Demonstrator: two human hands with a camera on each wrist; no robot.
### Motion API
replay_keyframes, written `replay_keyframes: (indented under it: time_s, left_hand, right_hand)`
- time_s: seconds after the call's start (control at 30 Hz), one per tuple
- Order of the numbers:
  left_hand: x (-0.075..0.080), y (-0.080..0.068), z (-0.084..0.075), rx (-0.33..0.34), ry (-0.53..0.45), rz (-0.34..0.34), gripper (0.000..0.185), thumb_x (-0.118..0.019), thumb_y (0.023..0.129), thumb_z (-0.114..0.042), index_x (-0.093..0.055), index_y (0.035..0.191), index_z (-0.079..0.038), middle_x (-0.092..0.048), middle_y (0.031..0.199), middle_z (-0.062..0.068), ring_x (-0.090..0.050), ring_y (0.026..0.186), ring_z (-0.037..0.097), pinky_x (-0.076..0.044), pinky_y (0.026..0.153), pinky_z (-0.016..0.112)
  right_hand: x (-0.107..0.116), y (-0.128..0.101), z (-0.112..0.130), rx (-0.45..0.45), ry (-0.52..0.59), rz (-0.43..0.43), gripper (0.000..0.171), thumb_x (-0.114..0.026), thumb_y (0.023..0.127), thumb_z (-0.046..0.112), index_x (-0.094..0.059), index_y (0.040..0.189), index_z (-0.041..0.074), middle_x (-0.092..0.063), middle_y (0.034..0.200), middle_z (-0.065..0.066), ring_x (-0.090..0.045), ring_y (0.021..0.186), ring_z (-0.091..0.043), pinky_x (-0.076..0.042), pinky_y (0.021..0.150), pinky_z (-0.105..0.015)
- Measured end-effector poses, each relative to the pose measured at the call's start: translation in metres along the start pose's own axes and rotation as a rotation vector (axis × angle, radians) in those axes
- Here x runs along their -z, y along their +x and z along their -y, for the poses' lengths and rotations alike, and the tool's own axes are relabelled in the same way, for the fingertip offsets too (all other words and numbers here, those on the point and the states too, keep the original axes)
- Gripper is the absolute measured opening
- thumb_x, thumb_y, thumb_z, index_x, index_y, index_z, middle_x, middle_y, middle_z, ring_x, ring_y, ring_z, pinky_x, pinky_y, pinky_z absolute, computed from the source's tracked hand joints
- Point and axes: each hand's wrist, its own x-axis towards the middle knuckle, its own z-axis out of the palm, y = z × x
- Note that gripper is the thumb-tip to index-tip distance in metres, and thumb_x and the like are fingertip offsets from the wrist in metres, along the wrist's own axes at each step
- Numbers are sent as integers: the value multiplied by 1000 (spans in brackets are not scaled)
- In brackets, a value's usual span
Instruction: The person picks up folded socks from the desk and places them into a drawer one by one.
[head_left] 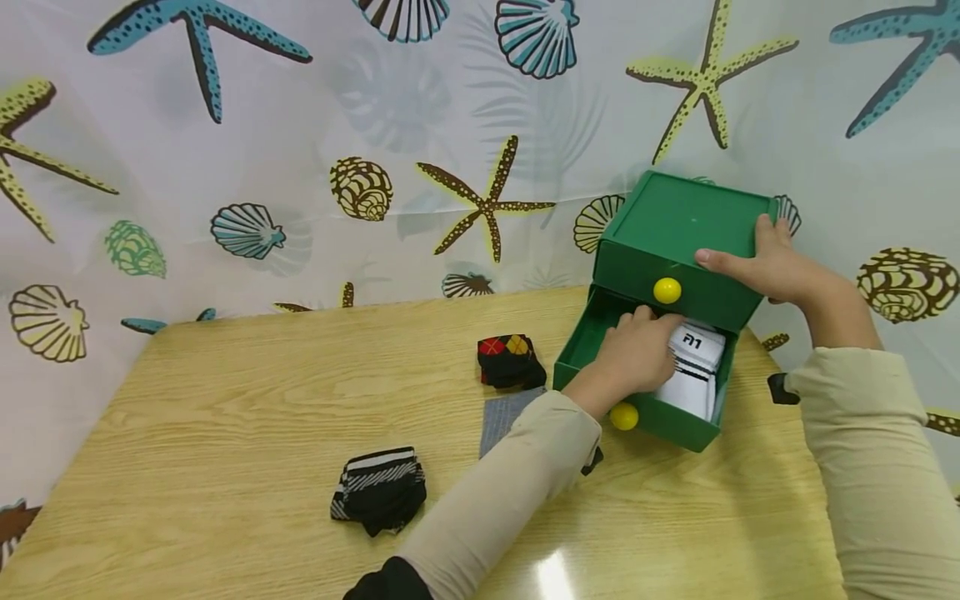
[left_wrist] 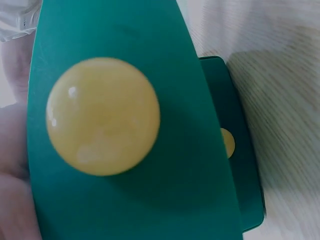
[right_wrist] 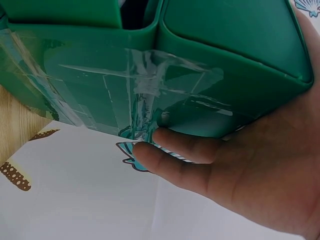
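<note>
A green box with two stacked drawers [head_left: 690,221] has its lower drawer [head_left: 678,427] pulled out. White folded socks [head_left: 688,392] with black stripes lie in that drawer's right part. My left hand [head_left: 637,350] reaches into the drawer at the socks' left edge, its fingers bent down; whether it pinches anything there I cannot tell. On the upper drawer front is a yellow knob [left_wrist: 102,116], large in the left wrist view. My right hand [head_left: 776,262] rests on the box's right side, thumb over the top front edge, its fingers [right_wrist: 175,167] straight along the taped wall.
Left of the box lie a black sock bundle [head_left: 510,367] with red and yellow diamonds and a grey folded sock [head_left: 498,417], partly hidden by my left sleeve. A black-and-white sock bundle [head_left: 381,492] sits nearer me. A patterned curtain [head_left: 420,242] hangs behind the table [head_left: 225,417].
</note>
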Motion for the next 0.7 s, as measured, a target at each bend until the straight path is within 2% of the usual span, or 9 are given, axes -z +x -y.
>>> replay_keyframes:
  time_s: [0.1, 0.23, 0.37, 0.43, 0.5, 0.6, 0.7]
  left_hand:
    - [0, 1, 1, 14, -55, -43, 50, -58, 100, -14, -53, 147, -30, -54, 128, 3, -47, 97, 16, -44, 79, 28]
    - [2, 4, 5, -47, -223, -60, 49, -56, 96, 0, -66, 136, -28, -62, 124, -2, -50, 83, 12, -40, 65, 21]
    - [3, 7, 11, -147, -407, -90, 41, -55, 96, 6, -76, 120, -20, -69, 117, -7, -55, 84, 7, -40, 69, 16]
    - [3, 8, 13, -168, -478, -97, 36, -56, 96, 6, -77, 115, -17, -70, 114, -6, -56, 92, 6, -41, 76, 16]
    - [2, 9, 13, -151, -532, -88, 34, -57, 96, 5, -77, 113, -16, -70, 114, -5, -57, 95, 8, -42, 78, 17]
    - [1, 10, 11, -79, -517, -59, 36, -57, 95, 4, -76, 117, -16, -68, 118, -5, -56, 94, 10, -42, 76, 19]
    - [1, 10, 8, -22, -411, -23, 39, -57, 95, 1, -73, 125, -20, -66, 126, -5, -54, 95, 10, -42, 75, 20]
  right_hand:
    - [0, 1, -1, 0, 8, 0, 118, -46, 95, 67, 35, 145, -2, 44, 148, -29, 7, 141, -61, -41, 95, -68]
    - [1, 1, -2, 1, 10, 0, 119, -46, 95, 69, 36, 145, -2, 45, 147, -27, 10, 142, -60, -40, 96, -68]
    - [1, 1, -1, 1, 10, 3, 120, -46, 94, 70, 36, 145, -1, 45, 148, -26, 11, 142, -59, -40, 97, -68]
    - [1, 1, -1, 1, 9, 2, 120, -46, 94, 70, 35, 146, -1, 45, 148, -26, 13, 142, -58, -39, 97, -68]
    - [0, 1, -1, 3, 8, -1, 120, -46, 94, 70, 35, 146, -1, 45, 148, -26, 13, 142, -58, -39, 97, -69]
    - [0, 0, 0, 0, 6, -3, 120, -46, 94, 70, 35, 146, -1, 44, 148, -27, 9, 142, -60, -39, 96, -68]
    - [0, 0, 0, -4, 7, -1, 119, -46, 95, 69, 35, 146, -1, 43, 149, -28, 1, 141, -62, -41, 95, -68]
